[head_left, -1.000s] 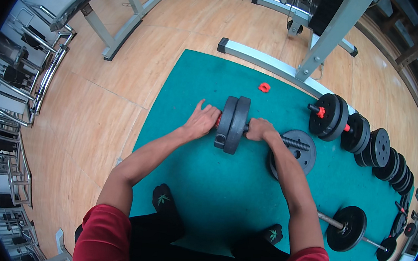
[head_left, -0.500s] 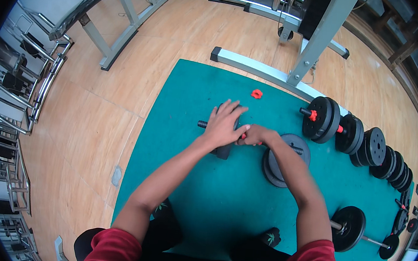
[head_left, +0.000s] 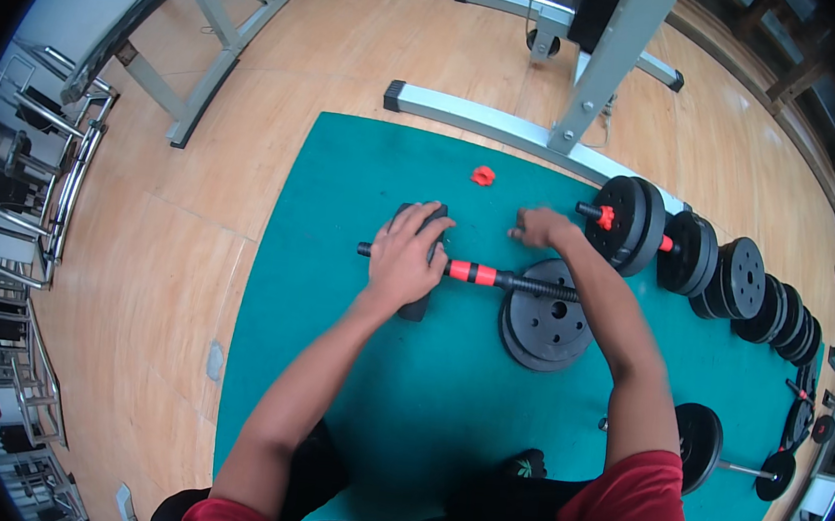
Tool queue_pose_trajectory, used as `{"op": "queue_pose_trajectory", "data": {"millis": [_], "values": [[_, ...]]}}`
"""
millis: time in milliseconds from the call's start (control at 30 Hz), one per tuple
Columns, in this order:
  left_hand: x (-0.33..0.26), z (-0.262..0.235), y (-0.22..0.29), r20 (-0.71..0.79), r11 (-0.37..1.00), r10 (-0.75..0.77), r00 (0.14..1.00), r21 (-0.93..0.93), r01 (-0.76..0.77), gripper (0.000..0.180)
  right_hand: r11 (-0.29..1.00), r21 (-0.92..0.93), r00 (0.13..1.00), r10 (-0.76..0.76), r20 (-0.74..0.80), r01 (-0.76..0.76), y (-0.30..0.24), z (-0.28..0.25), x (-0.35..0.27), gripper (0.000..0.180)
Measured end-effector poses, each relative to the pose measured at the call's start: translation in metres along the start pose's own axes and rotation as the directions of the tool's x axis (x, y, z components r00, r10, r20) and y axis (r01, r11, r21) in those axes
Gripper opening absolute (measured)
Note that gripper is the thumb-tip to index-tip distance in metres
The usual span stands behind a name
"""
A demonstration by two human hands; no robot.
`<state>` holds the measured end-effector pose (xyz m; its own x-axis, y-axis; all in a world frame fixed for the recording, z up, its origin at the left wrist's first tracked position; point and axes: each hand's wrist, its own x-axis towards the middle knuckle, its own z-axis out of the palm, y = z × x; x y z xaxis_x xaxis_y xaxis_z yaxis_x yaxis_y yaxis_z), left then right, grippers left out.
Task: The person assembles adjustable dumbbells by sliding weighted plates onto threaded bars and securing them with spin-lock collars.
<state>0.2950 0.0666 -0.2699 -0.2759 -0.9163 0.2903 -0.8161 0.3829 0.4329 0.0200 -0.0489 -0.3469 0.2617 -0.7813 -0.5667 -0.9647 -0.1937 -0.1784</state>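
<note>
A dumbbell bar [head_left: 526, 284] with a red and black grip lies across the green mat, black weight plates [head_left: 415, 306] on its left end. My left hand [head_left: 406, 260] is wrapped over the edge of these plates, fingers on the far side, thumb toward the grip. The bar's threaded right end rests over loose round plates [head_left: 547, 323] stacked flat. My right hand [head_left: 539, 228] is off the bar, in the air beyond the loose plates; its fingers look curled but are blurred, and I see nothing in them. A red star-shaped collar nut [head_left: 483, 175] lies farther off.
An assembled dumbbell [head_left: 627, 225] stands close right of my right hand, with several more black plates [head_left: 743, 277] in a row beyond. A barbell [head_left: 699, 446] lies at the near right. The grey steel machine frame [head_left: 482, 116] borders the mat's far edge.
My right hand has let go of the bar's grip and moved right and away, uncovering the grip. My left hand has stayed on the plates. The view has shifted slightly.
</note>
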Motion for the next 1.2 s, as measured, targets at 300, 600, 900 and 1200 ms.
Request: {"op": "queue_pose_trajectory", "data": {"millis": [300, 600, 900, 1200], "values": [[0.002, -0.009, -0.001, 0.068, 1.0, 0.024, 0.997, 0.005, -0.025, 0.028, 0.891, 0.421, 0.972, -0.222, 0.079, 0.169, 0.05, 0.038, -0.077, 0.051], [0.012, 0.0, 0.039, 0.33, 0.815, 0.098, 0.939, 0.515, -0.266, 0.042, 0.785, 0.613, 0.996, -0.067, -0.061, 0.09, 0.069, 0.06, -0.107, 0.044], [0.013, 0.071, 0.034, 0.651, 0.969, -0.05, 0.758, 0.216, -0.122, 0.036, 0.614, 0.785, 0.957, 0.17, -0.235, 0.084, 0.07, 0.093, -0.202, 0.061], [-0.008, 0.064, 0.01, 0.55, 0.96, -0.018, 0.835, 0.242, -0.139, 0.012, 0.967, 0.253, 0.965, 0.092, -0.245, -0.028, 0.038, 0.108, -0.227, 0.085]]}}
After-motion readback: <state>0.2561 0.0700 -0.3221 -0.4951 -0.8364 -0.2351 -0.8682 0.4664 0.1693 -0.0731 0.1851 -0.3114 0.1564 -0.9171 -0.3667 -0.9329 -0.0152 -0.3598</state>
